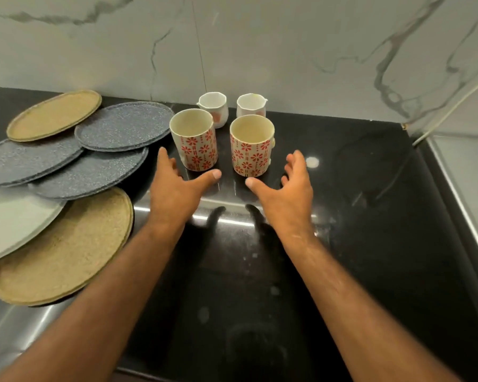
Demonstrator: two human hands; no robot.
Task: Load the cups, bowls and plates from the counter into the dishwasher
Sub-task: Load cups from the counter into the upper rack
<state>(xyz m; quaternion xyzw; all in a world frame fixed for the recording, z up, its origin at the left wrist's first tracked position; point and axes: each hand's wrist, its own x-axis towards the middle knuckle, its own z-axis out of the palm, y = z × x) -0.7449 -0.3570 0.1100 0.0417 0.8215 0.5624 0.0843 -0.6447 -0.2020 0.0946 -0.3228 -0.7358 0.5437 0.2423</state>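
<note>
Our left hand [177,188] and right hand [286,188], both spread and holding nothing, hover over the counter [356,230], the left mug [195,142] and right mug [251,147] just beyond their thumbs; likely stiff, slick, breakable ceramic, best wrapped mid-wall.

No text, label, brand or number is readable; the 2 cream cylindrical ceramic cups [195,144] [251,150] bear only red flower patterns.
</note>
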